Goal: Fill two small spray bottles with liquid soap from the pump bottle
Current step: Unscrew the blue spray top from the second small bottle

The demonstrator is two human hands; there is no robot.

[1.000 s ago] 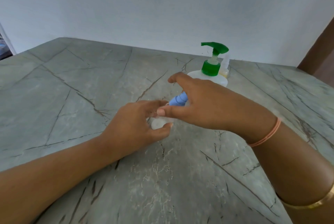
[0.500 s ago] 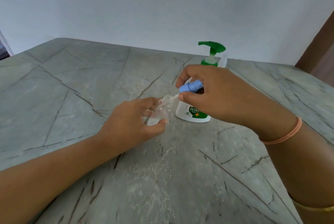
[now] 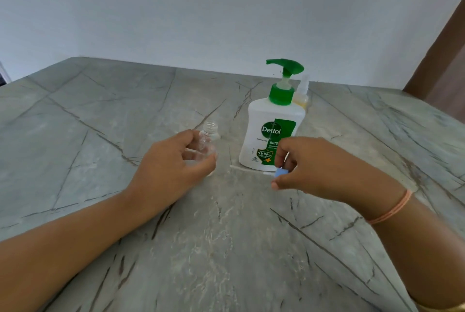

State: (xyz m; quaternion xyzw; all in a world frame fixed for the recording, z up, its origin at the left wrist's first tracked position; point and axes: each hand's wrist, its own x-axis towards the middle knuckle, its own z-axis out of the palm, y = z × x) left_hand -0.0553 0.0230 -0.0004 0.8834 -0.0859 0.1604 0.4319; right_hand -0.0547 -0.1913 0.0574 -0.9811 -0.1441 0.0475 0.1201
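Observation:
My left hand [image 3: 171, 165] grips a small clear spray bottle [image 3: 207, 139] that stands upright on the table with its neck uncapped. My right hand [image 3: 317, 168] pinches the blue spray cap [image 3: 280, 172] low over the table; the cap's thin white dip tube [image 3: 247, 169] lies along the surface toward the left. The white pump bottle [image 3: 271, 133] with the green pump head stands just behind the right hand. A second small spray bottle [image 3: 302, 95] with yellowish content peeks out behind the pump bottle, mostly hidden.
The grey marble table [image 3: 226, 248] runs back to a white wall [image 3: 226, 9]. A brown wooden frame [image 3: 445, 60] stands at the far right edge.
My right hand has pulled the blue cap with its tube out of the clear bottle and lowered it to the right, down to the table. My left hand keeps hold of the bottle.

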